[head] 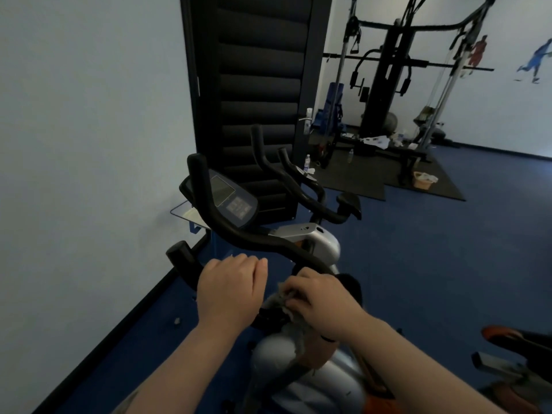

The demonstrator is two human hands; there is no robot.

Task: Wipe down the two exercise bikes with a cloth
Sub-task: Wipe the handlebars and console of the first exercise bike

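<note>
The right hand [321,303] pinches a grey rag cloth [294,330] against the black curved handlebar [239,234] of the near silver exercise bike [324,246]; the left hand [230,289] curls over the handlebar's left side, beside it.

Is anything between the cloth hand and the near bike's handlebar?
Nothing visible. The right hand already presses the cloth against the handlebar, and the left hand grips the bar beside it.

Left hand [228,291] curled knuckles-up, right hand [316,303] pinching, both forearms extended forward.
</note>
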